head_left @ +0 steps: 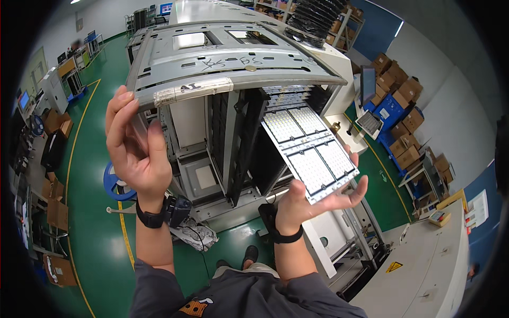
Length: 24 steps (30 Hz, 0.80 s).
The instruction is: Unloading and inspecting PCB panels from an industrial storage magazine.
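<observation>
A white circuit board panel point(313, 143), split into several dotted squares by dark lines, sticks out of a slotted magazine. My right hand point(313, 204) supports its near end from below, with the thumb at one edge and the fingers at the other. The panel's far end lies inside the metal magazine rack point(175, 61). My left hand point(139, 148) curls round the rack's front left corner, thumb on the inner side. More boards point(286, 95) sit stacked behind the held panel. The black slotted wall point(246, 143) stands to its left.
A white machine point(222, 11) with a black ribbed duct point(315, 21) stands behind the rack. To the right are a monitor point(367, 87), a keyboard point(369, 123) and stacked cartons point(405, 143). A white cabinet point(424, 265) fills the lower right. A blue reel point(111, 183) lies left.
</observation>
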Tool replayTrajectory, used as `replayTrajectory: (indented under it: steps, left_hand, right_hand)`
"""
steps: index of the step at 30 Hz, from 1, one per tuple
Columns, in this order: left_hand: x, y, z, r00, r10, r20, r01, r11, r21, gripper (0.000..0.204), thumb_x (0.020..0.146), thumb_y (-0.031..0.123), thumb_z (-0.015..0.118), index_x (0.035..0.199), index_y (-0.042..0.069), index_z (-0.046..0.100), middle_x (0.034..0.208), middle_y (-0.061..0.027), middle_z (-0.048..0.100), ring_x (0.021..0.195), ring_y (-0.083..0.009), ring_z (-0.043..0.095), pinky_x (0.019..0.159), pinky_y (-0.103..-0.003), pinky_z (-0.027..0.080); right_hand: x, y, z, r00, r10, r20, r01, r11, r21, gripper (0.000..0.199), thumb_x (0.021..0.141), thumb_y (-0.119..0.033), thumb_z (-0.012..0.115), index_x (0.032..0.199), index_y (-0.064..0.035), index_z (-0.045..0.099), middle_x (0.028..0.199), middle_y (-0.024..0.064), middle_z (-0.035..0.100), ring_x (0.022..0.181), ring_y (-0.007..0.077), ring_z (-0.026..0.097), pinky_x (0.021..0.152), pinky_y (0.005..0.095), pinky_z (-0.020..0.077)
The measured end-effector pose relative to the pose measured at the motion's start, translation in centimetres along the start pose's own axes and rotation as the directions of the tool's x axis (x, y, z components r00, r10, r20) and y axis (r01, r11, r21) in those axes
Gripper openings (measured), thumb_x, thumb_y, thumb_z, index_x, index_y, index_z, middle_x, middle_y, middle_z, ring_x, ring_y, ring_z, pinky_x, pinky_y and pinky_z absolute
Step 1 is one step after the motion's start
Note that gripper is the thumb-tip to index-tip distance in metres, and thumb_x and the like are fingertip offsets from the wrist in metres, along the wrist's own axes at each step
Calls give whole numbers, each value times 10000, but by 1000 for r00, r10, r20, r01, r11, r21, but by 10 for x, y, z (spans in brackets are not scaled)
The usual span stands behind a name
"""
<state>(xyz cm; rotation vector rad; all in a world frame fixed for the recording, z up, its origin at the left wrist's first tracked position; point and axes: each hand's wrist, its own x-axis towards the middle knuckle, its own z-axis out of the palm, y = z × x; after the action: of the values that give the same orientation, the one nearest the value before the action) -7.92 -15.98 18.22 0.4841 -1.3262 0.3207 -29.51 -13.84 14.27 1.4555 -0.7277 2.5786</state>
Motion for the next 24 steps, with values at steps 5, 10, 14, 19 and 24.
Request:
replayTrajectory:
  steps: [5,10,14,19,24]
  left_hand:
    - [1,1,1,1000,-12,4,12,1000,-18,427,829,-124,506,1234,-18,426,1317,-166,408,1284,-300,375,1073,-408,300]
    - [1,-1,1,1000,-25,11,25,998,-51,441,827,-115,520,1245,-16,418,1342,-170,388,1299,-288,357,1077,-395,287]
    - [-2,12,3,997,-80,18,80,996,-43,464,832,-12,578,1262,-6,403,1382,-187,347,1321,-306,321,1081,-414,271]
    - [-55,48,-2,995,-91,37,86,989,117,572,817,243,644,1270,-1,394,1406,-214,310,1308,-358,315,1066,-460,273]
    - [-129,123,-2,590,-383,711,781,496,-380,592,791,291,701,1236,-17,460,1241,-160,481,1106,-274,506,937,-386,411]
  right_hand:
    - [-1,-15,-20,998,13,-57,-11,1000,20,984,667,-429,803,1358,-207,139,1390,190,285,1302,374,313,1057,525,343]
    - [2,-31,-36,997,-7,-73,8,1000,14,931,689,-485,763,1351,-217,167,1393,199,282,1302,387,311,1055,545,336]
    - [7,-43,-51,996,-53,-76,52,999,-11,896,706,-522,731,1349,-213,188,1408,209,267,1309,392,303,1058,554,325]
    - [14,-55,-96,995,-96,-22,96,995,-8,859,721,-586,681,1355,-203,246,1436,229,227,1336,410,247,1056,578,302]
    - [12,-74,-129,996,16,91,-37,972,234,883,713,-628,659,1383,-199,274,1444,252,198,1351,432,193,1046,601,288]
